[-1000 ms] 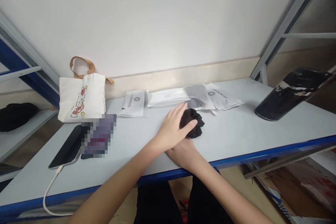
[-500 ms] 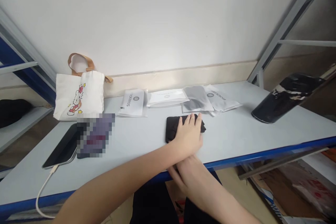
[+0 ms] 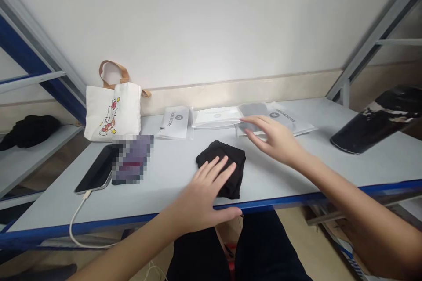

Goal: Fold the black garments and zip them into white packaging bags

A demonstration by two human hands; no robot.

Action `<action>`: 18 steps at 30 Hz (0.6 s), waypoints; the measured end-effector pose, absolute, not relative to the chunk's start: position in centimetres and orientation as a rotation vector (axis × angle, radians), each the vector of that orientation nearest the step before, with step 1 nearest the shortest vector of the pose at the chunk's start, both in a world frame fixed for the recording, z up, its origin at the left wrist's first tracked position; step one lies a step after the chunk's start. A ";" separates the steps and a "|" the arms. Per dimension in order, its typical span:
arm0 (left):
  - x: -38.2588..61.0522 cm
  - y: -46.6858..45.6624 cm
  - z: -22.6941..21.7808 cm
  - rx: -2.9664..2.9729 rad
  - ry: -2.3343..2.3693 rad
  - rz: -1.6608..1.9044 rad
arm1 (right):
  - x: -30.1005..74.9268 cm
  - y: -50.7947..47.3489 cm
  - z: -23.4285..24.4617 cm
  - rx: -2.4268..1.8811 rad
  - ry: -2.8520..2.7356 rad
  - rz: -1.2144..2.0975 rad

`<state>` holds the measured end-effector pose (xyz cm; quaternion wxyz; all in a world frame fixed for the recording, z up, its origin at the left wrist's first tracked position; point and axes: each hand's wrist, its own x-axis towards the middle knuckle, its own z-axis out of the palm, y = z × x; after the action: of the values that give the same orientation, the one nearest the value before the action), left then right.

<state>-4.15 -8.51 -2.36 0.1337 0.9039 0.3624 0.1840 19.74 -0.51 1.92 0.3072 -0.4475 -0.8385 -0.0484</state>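
Note:
A folded black cloth (image 3: 232, 158) lies near the front edge of the desk, set at an angle. Stretched fingers of my left hand (image 3: 206, 197) rest on it, with the thumb pointing right beyond the desk edge. My right hand (image 3: 273, 138) is over the desk to the right of the cloth, fingers apart and holding nothing. Its fingertips are by the clear plastic pouches: a white-fronted pouch (image 3: 217, 115) in the middle and a printed pouch (image 3: 286, 118) partly behind the hand. Whether those fingertips touch a pouch, I cannot tell.
Another printed pouch (image 3: 176, 123) lies further left. A white tote bag (image 3: 114, 112) stands at the back left, before a phone (image 3: 97, 171) on a white cable (image 3: 74, 215) and a blurred-out purple item (image 3: 133, 160). A black bottle (image 3: 372, 123) leans at the right.
My hands have come apart: the right moved up and right toward the pouches, the left drew back on the cloth. The cloth sits turned and nearer the front edge. The view has shifted.

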 end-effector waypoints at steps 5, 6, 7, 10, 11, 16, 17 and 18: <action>-3.2 -9.1 -5.1 2.908 1.054 0.499 | 16.5 8.0 0.2 -1.268 -2.372 -0.409; -3.3 -9.4 -5.5 2.954 1.039 0.527 | 16.2 8.8 -0.3 -1.272 -2.377 -0.412; -3.6 -9.9 -5.9 2.995 1.007 0.572 | 16.1 9.3 -0.7 -1.269 -2.376 -0.409; -4.7 -10.9 -6.2 3.010 0.928 0.678 | 16.2 9.5 -1.6 -1.261 -2.351 -0.396; -5.0 -11.0 -6.0 2.989 0.923 0.686 | 16.4 9.3 -1.7 -1.263 -2.338 -0.389; -6.2 -8.6 -2.5 3.014 0.770 0.895 | 16.8 8.2 -1.1 -1.243 -2.281 -0.332; -6.3 -7.5 -1.5 3.045 0.741 0.997 | 16.8 8.0 -0.9 -1.229 -2.279 -0.317; -6.3 -6.2 -0.6 3.068 0.748 1.106 | 16.7 7.8 -0.7 -1.212 -2.284 -0.298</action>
<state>-6.34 -6.20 -0.55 -0.1018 0.9122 0.2223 0.3288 16.65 7.78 -0.74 0.2663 -0.4489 -0.8458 -0.1105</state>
